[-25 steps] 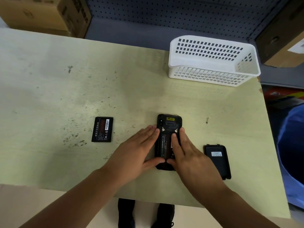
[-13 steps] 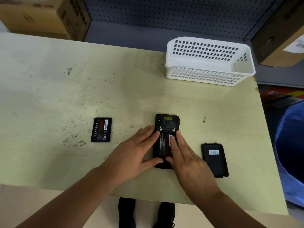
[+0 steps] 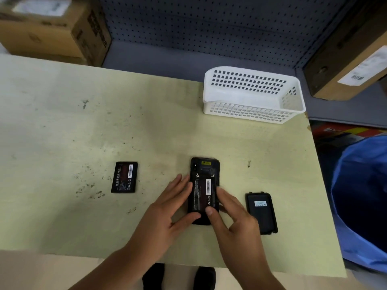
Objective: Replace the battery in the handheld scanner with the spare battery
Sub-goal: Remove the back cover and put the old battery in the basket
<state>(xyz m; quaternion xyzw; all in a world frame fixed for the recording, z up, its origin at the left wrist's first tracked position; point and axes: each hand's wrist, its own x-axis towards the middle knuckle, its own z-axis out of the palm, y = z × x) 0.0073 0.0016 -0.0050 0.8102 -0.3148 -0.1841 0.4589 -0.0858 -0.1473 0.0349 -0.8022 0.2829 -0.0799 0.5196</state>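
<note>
The black handheld scanner (image 3: 206, 166) lies face down on the pale green table (image 3: 83, 132), its back open. A black battery (image 3: 203, 193) with a white barcode label sits in its bay. My left hand (image 3: 165, 214) holds the scanner's left side, fingers flat along the edge and thumb at its lower end. My right hand (image 3: 234, 222) has its thumb on the battery's lower end and its fingers along the right edge. A second black battery (image 3: 124, 177) lies loose to the left. The scanner's back cover (image 3: 261, 212) lies to the right, inner side up.
A white perforated basket (image 3: 251, 114) stands at the table's back right. Cardboard boxes sit at the far left (image 3: 52, 28) and far right (image 3: 345, 59) by a pegboard wall. A blue bag (image 3: 360, 195) hangs past the table's right edge.
My right fingers have slid off the top of the battery to its right edge, with the thumb now at its lower end, so the label shows. My left hand has barely moved.
</note>
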